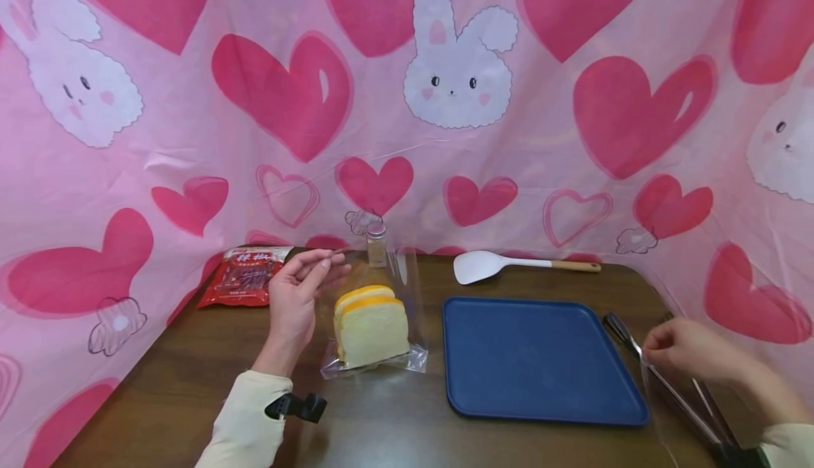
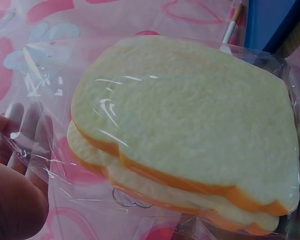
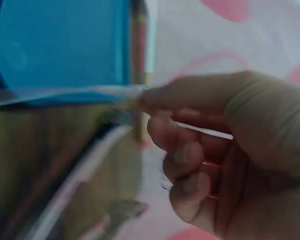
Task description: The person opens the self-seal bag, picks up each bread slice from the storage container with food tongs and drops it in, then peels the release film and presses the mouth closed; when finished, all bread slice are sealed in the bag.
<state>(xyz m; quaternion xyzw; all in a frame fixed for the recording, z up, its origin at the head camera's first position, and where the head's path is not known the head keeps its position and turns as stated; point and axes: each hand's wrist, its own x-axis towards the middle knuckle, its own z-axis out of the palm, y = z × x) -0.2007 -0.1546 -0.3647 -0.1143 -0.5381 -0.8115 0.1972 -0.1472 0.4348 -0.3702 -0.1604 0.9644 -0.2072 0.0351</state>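
Observation:
My left hand point(image 1: 297, 312) pinches the upper edge of a clear plastic bag point(image 1: 413, 291), which hangs upright over the table. Inside the bag are bread slices point(image 1: 375, 330) with orange-brown crusts, leaning together; the left wrist view shows the slices point(image 2: 190, 120) close up, with the fingers behind the film. Far to the right, my right hand point(image 1: 696, 351) pinches a thin, clear strip point(image 3: 65, 95) between thumb and index finger. That strip trails down past the tray's right side. Metal tongs point(image 1: 674, 392) lie beneath this hand, partly covered by it.
A blue tray point(image 1: 540, 362) lies on the brown table point(image 1: 375, 418), right of the bread. Behind it is a white spatula point(image 1: 481, 266) with a wooden handle. A small capped jar point(image 1: 376, 249) and a red packet point(image 1: 244, 281) stand at the back, before a pink curtain point(image 1: 381, 136).

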